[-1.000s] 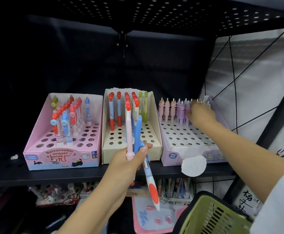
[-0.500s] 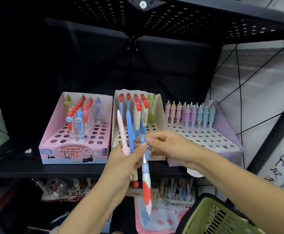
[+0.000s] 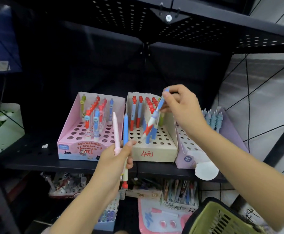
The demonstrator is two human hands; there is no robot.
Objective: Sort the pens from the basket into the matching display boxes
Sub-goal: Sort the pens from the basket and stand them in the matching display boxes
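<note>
A blue-and-red pen (image 3: 152, 119) was pulled from the left hand's (image 3: 116, 159) bunch & is now pinched by the right hand (image 3: 180, 105), tip over the beige box (image 3: 154, 152). Two pens are gripped in the left hand. Box matches, prob.

My left hand (image 3: 116, 157) is raised from the lower left, forearm angled up, fingers and thumb curled in a grip with the thumb pointing right. My right hand (image 3: 181, 105) reaches in from the lower right on an outstretched arm, higher than the left, thumb and fingertips pinched together
</note>
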